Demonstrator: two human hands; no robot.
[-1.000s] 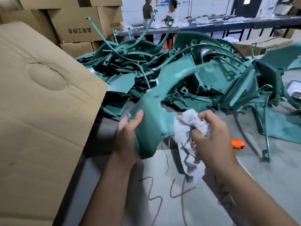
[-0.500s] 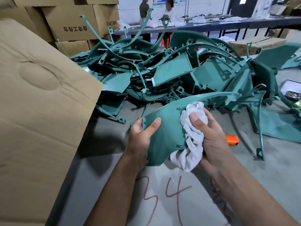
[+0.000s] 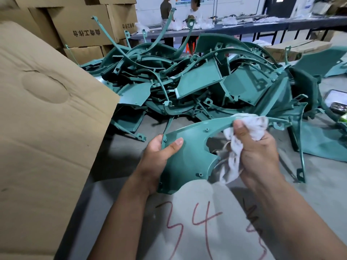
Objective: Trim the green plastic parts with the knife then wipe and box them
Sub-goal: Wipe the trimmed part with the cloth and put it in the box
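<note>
Nearest thing is the grey table (image 3: 319,194) with "34" scrawled on it in red marker (image 3: 195,228); more red writing to the right is half under the right forearm and I can't read it. Just above that, the left hand (image 3: 155,162) grips the wide end of the part (image 3: 187,158), thumb curled over the face, fingers hidden behind. It's a smooth, matte green plastic panel, wide and rounded at the near end, narrowing into a thin curved arm that runs up and to the right, with small screw bosses on it. The right hand (image 3: 257,149) is fisted around a crumpled white rag (image 3: 244,128), pinching it over that thin arm, so the arm is partly covered. Left is a big cardboard flap (image 3: 47,128), cut off by the frame. Behind sits a tangled pile (image 3: 197,81) of green parts, then stacked boxes (image 3: 82,25).
</note>
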